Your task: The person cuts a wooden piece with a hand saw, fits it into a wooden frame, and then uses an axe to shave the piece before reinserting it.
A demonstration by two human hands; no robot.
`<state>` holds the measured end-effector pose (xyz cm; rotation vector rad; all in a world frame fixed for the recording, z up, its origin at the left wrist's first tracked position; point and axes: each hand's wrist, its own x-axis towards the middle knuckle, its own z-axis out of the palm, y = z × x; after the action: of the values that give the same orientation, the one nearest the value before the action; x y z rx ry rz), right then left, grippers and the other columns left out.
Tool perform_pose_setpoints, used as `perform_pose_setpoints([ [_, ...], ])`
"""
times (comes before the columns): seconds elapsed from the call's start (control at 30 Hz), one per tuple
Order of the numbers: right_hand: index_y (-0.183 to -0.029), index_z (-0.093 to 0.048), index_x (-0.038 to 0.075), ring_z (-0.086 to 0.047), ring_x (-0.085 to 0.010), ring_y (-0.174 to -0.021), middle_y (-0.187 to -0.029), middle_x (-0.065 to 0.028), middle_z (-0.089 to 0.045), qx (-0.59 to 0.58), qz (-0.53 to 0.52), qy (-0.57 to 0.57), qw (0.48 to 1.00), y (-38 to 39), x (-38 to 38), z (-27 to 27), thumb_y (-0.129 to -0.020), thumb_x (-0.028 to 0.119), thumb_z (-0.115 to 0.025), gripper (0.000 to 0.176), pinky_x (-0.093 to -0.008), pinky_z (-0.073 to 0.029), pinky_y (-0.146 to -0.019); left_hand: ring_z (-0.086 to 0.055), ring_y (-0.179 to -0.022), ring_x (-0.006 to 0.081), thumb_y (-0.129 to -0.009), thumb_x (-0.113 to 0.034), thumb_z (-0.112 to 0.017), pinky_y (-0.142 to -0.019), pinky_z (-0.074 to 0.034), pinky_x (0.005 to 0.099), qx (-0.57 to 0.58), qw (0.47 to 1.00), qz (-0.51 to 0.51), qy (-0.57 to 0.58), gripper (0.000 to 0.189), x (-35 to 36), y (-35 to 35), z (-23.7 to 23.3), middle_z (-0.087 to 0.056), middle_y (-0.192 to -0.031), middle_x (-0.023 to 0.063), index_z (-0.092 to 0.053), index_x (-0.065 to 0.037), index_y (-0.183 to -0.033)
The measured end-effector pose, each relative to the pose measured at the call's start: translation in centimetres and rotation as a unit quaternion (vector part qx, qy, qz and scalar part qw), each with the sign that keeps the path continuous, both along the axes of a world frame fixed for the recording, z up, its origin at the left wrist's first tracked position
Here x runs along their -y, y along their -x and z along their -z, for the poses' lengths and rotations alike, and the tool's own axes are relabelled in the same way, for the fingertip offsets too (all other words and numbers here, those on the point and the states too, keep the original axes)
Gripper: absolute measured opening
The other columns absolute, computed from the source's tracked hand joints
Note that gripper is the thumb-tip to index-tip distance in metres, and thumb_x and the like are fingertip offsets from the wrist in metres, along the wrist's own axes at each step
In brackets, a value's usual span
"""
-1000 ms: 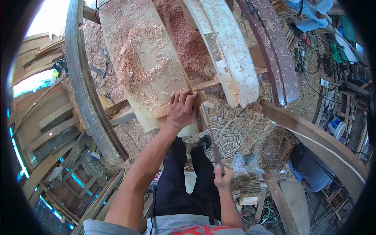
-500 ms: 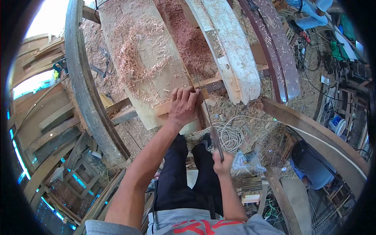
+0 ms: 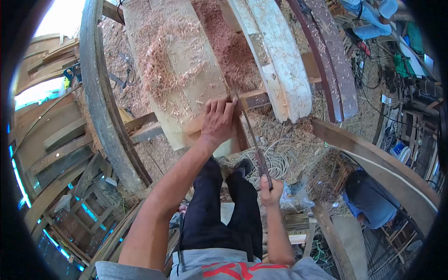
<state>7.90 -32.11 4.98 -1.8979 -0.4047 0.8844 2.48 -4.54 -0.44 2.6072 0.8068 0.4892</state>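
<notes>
My left hand (image 3: 217, 120) rests near the end of a wide plank (image 3: 191, 51), its fingers curled over a short wood strip (image 3: 192, 126) that lies across it. Most of the strip is hidden under the hand. My right hand (image 3: 271, 190) is closed around the handle of a handsaw (image 3: 259, 161). Its narrow blade slants up and away, passing just right of my left fingers along the plank's edge. Curly shavings (image 3: 156, 65) cover much of the plank.
Other long boards, one whitish (image 3: 285, 65) and one dark red (image 3: 326, 60), lie to the right. A curved beam (image 3: 100, 93) stands left. Coiled rope (image 3: 275, 163) lies on the shaving-strewn floor. One person (image 3: 371, 200) is bent over at right; another (image 3: 368, 21) is at upper right.
The saw and my right hand have shifted slightly right and toward me. The light strip end that stuck out right of my left fingers no longer shows there.
</notes>
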Motion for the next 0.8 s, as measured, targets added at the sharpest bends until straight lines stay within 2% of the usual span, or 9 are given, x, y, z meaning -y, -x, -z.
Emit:
perform_pose_setpoints([
  [0.17,-0.058,-0.050,0.004,-0.038,-0.0060,-0.049,-0.052,0.0049,-0.042,0.006,-0.016,0.041,0.999,0.9,1.7,-3.8,-0.098,0.032,-0.061,0.050,-0.0300,-0.029,-0.047,-0.053,-0.110,0.0308,-0.078,-0.016,-0.069,-0.099,-0.037,0.0457,0.010,1.000,-0.005,-0.011,0.043,0.5,0.2,0.1,-0.055,-0.116,0.0134,-0.057,-0.005,-0.118],
  [0.23,-0.060,-0.051,0.003,-0.037,-0.0068,-0.052,-0.052,0.0009,-0.036,0.013,-0.002,0.036,0.999,0.5,0.2,-3.7,-0.098,0.032,-0.064,0.049,-0.0318,-0.030,-0.047,-0.053,-0.110,0.0306,-0.079,-0.016,-0.069,-0.099,-0.037,0.0454,0.016,0.999,-0.034,-0.006,0.042,0.5,0.0,0.1,-0.055,-0.116,0.0130,-0.057,-0.005,-0.117],
  [0.33,-0.062,-0.054,0.003,-0.038,-0.0067,-0.052,-0.052,0.0029,-0.039,-0.008,-0.018,0.050,0.999,-0.2,1.6,-3.7,-0.097,0.030,-0.065,0.045,-0.0311,-0.031,-0.047,-0.052,-0.111,0.0369,-0.081,-0.013,-0.068,-0.097,-0.038,0.0493,0.009,1.000,0.008,0.017,0.043,0.5,0.3,0.0,-0.054,-0.119,0.0167,-0.055,-0.003,-0.120],
  [0.43,-0.062,-0.055,0.003,-0.039,-0.0071,-0.051,-0.052,0.0017,-0.040,0.025,-0.017,0.038,0.999,0.5,2.0,-5.2,-0.097,0.028,-0.065,0.044,-0.0306,-0.032,-0.047,-0.052,-0.111,0.0371,-0.082,-0.012,-0.066,-0.096,-0.039,0.0488,0.003,0.998,0.061,0.007,0.041,0.4,0.4,-0.1,-0.054,-0.119,0.0164,-0.055,-0.003,-0.121],
  [0.47,-0.064,-0.055,0.002,-0.040,-0.0082,-0.050,-0.052,-0.0015,-0.040,0.031,-0.024,0.045,0.998,0.4,1.4,-5.0,-0.097,0.029,-0.065,0.044,-0.0312,-0.034,-0.047,-0.052,-0.111,0.0368,-0.083,-0.012,-0.066,-0.096,-0.039,0.0484,0.009,0.999,0.048,0.000,0.041,0.2,0.3,-0.2,-0.054,-0.119,0.0161,-0.055,-0.004,-0.121],
  [0.57,-0.060,-0.055,0.000,-0.041,-0.0063,-0.048,-0.050,0.0015,-0.045,0.075,-0.030,0.062,0.995,0.2,-1.0,-4.3,-0.098,0.030,-0.062,0.049,-0.0301,-0.031,-0.046,-0.053,-0.110,0.0349,-0.082,-0.013,-0.066,-0.096,-0.039,0.0469,0.013,1.000,0.017,-0.009,0.040,0.3,0.0,0.0,-0.054,-0.117,0.0150,-0.056,-0.004,-0.120],
  [0.6,-0.062,-0.056,0.000,-0.042,-0.0061,-0.049,-0.051,0.0016,-0.046,0.023,-0.009,0.043,0.999,-0.2,-2.4,-5.2,-0.099,0.032,-0.062,0.049,-0.0297,-0.031,-0.046,-0.054,-0.109,0.0336,-0.081,-0.014,-0.067,-0.096,-0.039,0.0463,0.005,1.000,0.016,-0.007,0.040,0.3,0.0,0.1,-0.055,-0.116,0.0145,-0.056,-0.004,-0.119],
  [0.73,-0.063,-0.056,0.000,-0.042,-0.0056,-0.050,-0.051,0.0020,-0.045,0.035,-0.021,0.058,0.997,0.3,-0.2,-7.0,-0.099,0.032,-0.062,0.048,-0.0299,-0.032,-0.046,-0.054,-0.108,0.0322,-0.081,-0.017,-0.067,-0.098,-0.038,0.0460,0.003,0.998,0.050,-0.023,0.038,0.9,0.5,-0.1,-0.055,-0.117,0.0149,-0.057,-0.005,-0.115],
  [0.8,-0.067,-0.059,-0.001,-0.043,-0.0093,-0.051,-0.051,-0.0052,-0.046,0.027,-0.013,0.054,0.998,-0.1,-1.1,-4.8,-0.098,0.033,-0.064,0.046,-0.0327,-0.036,-0.048,-0.054,-0.107,0.0314,-0.082,-0.019,-0.067,-0.099,-0.038,0.0461,0.006,0.998,0.052,-0.026,0.036,0.3,0.0,0.8,-0.055,-0.116,0.0142,-0.057,-0.005,-0.115],
])
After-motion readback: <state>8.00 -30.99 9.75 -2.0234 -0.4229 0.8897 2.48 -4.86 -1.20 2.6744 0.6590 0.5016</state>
